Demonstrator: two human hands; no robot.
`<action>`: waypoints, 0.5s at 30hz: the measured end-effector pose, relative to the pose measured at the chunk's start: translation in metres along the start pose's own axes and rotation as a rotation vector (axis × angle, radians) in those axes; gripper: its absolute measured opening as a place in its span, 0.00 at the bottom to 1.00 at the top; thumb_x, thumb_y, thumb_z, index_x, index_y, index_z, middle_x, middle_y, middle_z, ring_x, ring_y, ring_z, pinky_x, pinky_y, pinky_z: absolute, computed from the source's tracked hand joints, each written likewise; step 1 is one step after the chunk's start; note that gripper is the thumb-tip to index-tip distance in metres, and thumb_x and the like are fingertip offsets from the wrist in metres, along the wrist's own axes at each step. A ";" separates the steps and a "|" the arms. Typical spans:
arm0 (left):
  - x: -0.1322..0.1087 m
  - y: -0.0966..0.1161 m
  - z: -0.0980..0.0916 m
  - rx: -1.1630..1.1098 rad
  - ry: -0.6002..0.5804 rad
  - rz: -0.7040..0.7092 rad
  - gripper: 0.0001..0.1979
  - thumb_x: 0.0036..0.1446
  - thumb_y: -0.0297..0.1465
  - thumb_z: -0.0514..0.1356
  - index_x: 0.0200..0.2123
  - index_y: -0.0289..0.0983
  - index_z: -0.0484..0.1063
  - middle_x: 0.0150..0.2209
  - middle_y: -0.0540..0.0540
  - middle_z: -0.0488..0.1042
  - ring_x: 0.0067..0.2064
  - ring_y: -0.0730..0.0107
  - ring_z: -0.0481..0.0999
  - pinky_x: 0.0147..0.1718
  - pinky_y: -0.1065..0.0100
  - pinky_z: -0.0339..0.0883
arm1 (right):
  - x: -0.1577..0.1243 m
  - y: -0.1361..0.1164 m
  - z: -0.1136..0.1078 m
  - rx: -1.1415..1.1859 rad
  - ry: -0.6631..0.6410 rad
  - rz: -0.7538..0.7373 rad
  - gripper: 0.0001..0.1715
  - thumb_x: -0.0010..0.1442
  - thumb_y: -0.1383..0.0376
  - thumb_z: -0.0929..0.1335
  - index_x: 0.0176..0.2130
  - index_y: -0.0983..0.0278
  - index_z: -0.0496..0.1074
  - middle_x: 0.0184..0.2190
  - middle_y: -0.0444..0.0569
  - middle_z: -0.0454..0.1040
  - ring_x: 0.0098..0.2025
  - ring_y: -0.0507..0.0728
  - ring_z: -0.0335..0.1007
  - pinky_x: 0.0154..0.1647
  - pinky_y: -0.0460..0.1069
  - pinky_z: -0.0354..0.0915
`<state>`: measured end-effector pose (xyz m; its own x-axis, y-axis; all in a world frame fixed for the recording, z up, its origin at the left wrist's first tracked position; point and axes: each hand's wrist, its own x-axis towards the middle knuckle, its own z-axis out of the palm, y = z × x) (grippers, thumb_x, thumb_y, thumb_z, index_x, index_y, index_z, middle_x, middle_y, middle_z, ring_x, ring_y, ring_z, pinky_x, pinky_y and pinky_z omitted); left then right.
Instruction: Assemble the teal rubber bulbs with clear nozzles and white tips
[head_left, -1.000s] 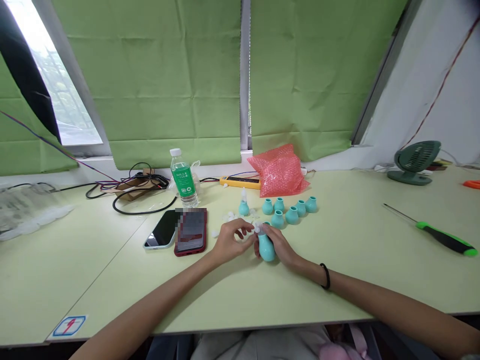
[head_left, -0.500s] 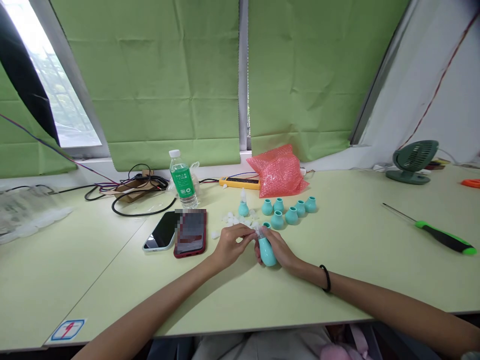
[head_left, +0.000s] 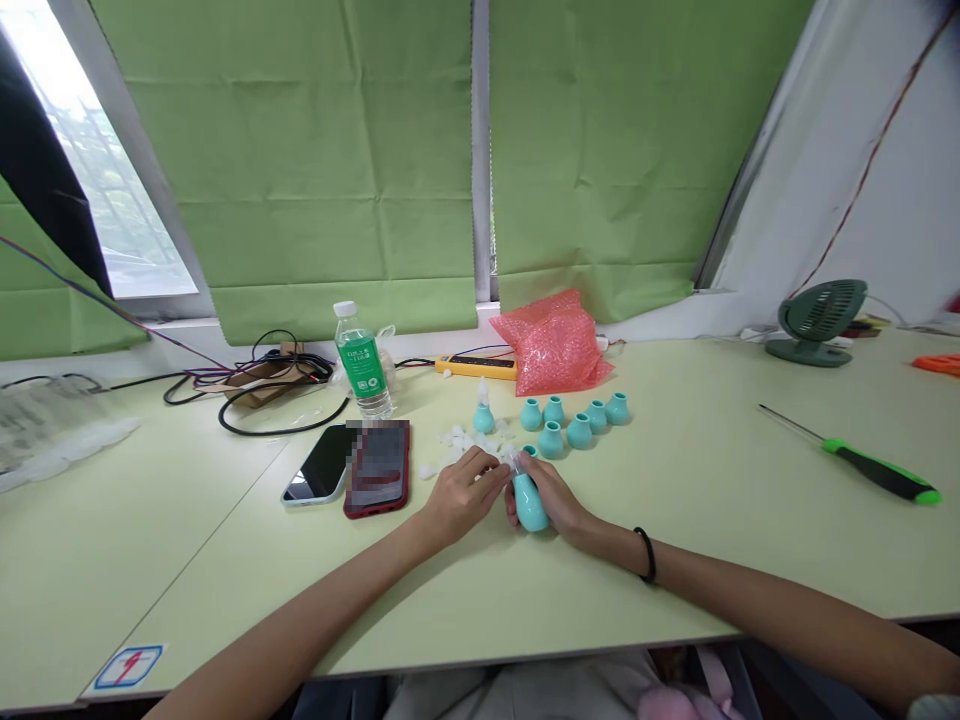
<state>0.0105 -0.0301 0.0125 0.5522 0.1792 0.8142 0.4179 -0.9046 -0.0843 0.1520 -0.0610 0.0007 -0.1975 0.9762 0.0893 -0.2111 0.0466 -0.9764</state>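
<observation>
My right hand point(head_left: 553, 497) is wrapped round a teal rubber bulb point(head_left: 529, 505) resting on the pale green table point(head_left: 712, 520). My left hand point(head_left: 463, 492) pinches a small clear nozzle tip point(head_left: 513, 462) at the bulb's mouth. Just behind lie several loose clear tips point(head_left: 469, 440). A row of several teal bulbs point(head_left: 577, 420) stands beyond my hands. One more bulb with a tip fitted point(head_left: 483, 412) stands to their left.
Two phones point(head_left: 352, 472) lie left of my hands, with a water bottle point(head_left: 361, 360), cables point(head_left: 262, 385) and a yellow power strip point(head_left: 476, 366) behind. A pink bubble-wrap bag point(head_left: 556, 342) sits at the back. A green-handled screwdriver point(head_left: 862, 468) and a small fan point(head_left: 817, 322) are to the right.
My left hand has closed in on the bulb's mouth, pressing the clear tip against it. The right hand keeps holding the bulb in place.
</observation>
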 end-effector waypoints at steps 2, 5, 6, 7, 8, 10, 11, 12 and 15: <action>0.000 0.001 0.000 0.022 0.000 -0.001 0.05 0.52 0.25 0.52 0.30 0.34 0.67 0.26 0.46 0.69 0.28 0.75 0.64 0.23 0.74 0.61 | -0.002 -0.002 0.001 -0.026 0.008 -0.012 0.23 0.54 0.48 0.54 0.24 0.65 0.58 0.12 0.41 0.62 0.13 0.50 0.61 0.14 0.46 0.59; 0.001 0.002 0.001 0.049 -0.022 0.006 0.05 0.53 0.24 0.51 0.30 0.34 0.66 0.24 0.47 0.68 0.27 0.74 0.63 0.23 0.74 0.60 | -0.005 -0.007 0.003 -0.094 0.027 -0.041 0.22 0.54 0.49 0.55 0.23 0.64 0.58 0.12 0.41 0.62 0.13 0.50 0.60 0.15 0.45 0.58; 0.001 0.002 0.001 0.063 -0.034 0.010 0.05 0.53 0.24 0.51 0.29 0.34 0.66 0.24 0.47 0.68 0.27 0.74 0.63 0.23 0.74 0.60 | -0.006 -0.008 0.004 -0.121 0.027 -0.055 0.22 0.55 0.50 0.55 0.22 0.64 0.57 0.12 0.41 0.62 0.13 0.50 0.60 0.15 0.45 0.58; 0.001 0.002 0.001 0.079 -0.048 0.013 0.06 0.53 0.24 0.51 0.29 0.33 0.66 0.23 0.47 0.67 0.27 0.74 0.63 0.22 0.74 0.59 | -0.007 -0.009 0.005 -0.145 0.028 -0.069 0.22 0.55 0.50 0.54 0.22 0.64 0.57 0.11 0.41 0.61 0.13 0.50 0.59 0.15 0.45 0.57; 0.002 0.003 0.001 0.098 -0.063 0.014 0.06 0.53 0.24 0.50 0.28 0.33 0.66 0.22 0.47 0.67 0.26 0.73 0.62 0.22 0.73 0.58 | -0.007 -0.010 0.005 -0.167 0.030 -0.083 0.22 0.55 0.50 0.54 0.22 0.63 0.57 0.11 0.41 0.61 0.13 0.49 0.59 0.15 0.45 0.57; 0.002 0.004 0.001 0.130 -0.098 0.009 0.08 0.54 0.25 0.48 0.27 0.33 0.65 0.22 0.47 0.66 0.26 0.72 0.62 0.21 0.73 0.57 | -0.008 -0.011 0.005 -0.198 0.037 -0.109 0.22 0.56 0.51 0.54 0.22 0.63 0.57 0.11 0.41 0.61 0.14 0.49 0.58 0.15 0.45 0.56; 0.003 0.005 0.000 0.132 -0.118 -0.005 0.09 0.55 0.25 0.47 0.27 0.34 0.65 0.21 0.47 0.66 0.26 0.72 0.63 0.21 0.73 0.56 | -0.008 -0.011 0.005 -0.203 0.039 -0.119 0.22 0.56 0.51 0.54 0.22 0.64 0.57 0.11 0.41 0.61 0.14 0.49 0.58 0.15 0.45 0.56; 0.004 0.006 -0.001 0.115 -0.141 -0.034 0.09 0.55 0.26 0.46 0.27 0.34 0.64 0.22 0.46 0.66 0.27 0.71 0.63 0.21 0.72 0.56 | -0.007 -0.011 0.005 -0.200 0.034 -0.125 0.21 0.56 0.52 0.54 0.22 0.64 0.57 0.11 0.40 0.61 0.14 0.49 0.58 0.15 0.45 0.56; 0.010 0.009 -0.008 -0.146 -0.244 -0.238 0.09 0.57 0.29 0.44 0.31 0.34 0.62 0.23 0.47 0.66 0.25 0.73 0.63 0.21 0.73 0.55 | -0.006 -0.011 0.002 -0.169 -0.009 -0.130 0.18 0.55 0.53 0.56 0.25 0.64 0.58 0.13 0.39 0.61 0.13 0.48 0.57 0.14 0.44 0.54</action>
<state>0.0141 -0.0397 0.0238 0.6151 0.4620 0.6389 0.4574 -0.8691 0.1881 0.1541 -0.0682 0.0116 -0.1881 0.9576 0.2180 -0.0724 0.2078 -0.9755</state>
